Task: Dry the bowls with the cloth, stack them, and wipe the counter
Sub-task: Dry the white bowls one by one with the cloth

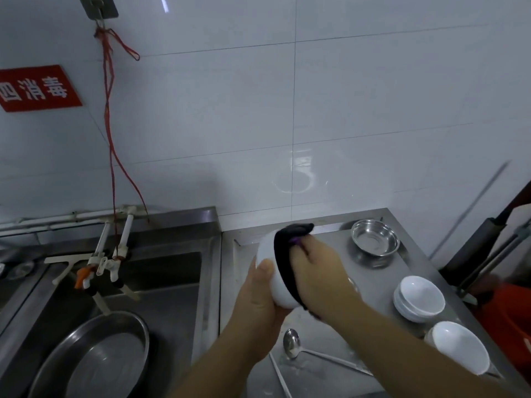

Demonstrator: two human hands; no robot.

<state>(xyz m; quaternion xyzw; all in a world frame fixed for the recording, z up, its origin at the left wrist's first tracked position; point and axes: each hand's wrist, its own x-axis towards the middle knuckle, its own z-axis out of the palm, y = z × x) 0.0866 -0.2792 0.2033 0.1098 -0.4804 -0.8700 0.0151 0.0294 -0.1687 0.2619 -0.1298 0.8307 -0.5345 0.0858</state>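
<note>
White glossy wall tiles point(344, 110) with thin grey grout, light glare low centre. Red sign point(38, 88) at left wall edge. Metal hook plate point(97, 5) top left, red string point(110, 133) hanging down to white taps point(112, 254). Steel sink point(161, 282) below left.

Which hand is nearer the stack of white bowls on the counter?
Right. The right hand, pressing the dark cloth into the held bowl, is just left of the stack of white bowls; the left hand is farther left.

The steel counter point(339, 334) carries white bowls point(419, 300), a steel bowl point(375, 238), a ladle point(291, 343).
</note>
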